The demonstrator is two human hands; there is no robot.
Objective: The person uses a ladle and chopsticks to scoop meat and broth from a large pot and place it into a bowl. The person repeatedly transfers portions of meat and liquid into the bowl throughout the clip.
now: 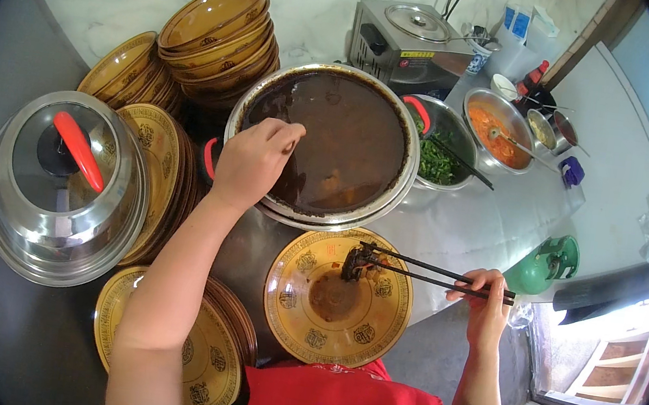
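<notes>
In my right hand (485, 299) is a pair of long black chopsticks (434, 271), pointing left. Their tips pinch dark, glistening pieces of food (356, 264) over a wide yellow-brown patterned bowl (334, 348). A little brown liquid lies in the bowl's middle. My left hand (258, 159) is closed above the left side of a large steel pot (409, 169) full of dark brown broth (349, 136). What its fingers hold, if anything, is hidden.
Stacks of brown bowls (213, 20) and patterned plates (155, 135) stand left. A steel lid (103, 231) with a red handle rests there. Greens (441, 160) and a red-orange sauce (496, 135) fill basins at right, beyond them a steel warmer (403, 45). A green gas cylinder (541, 268) stands right.
</notes>
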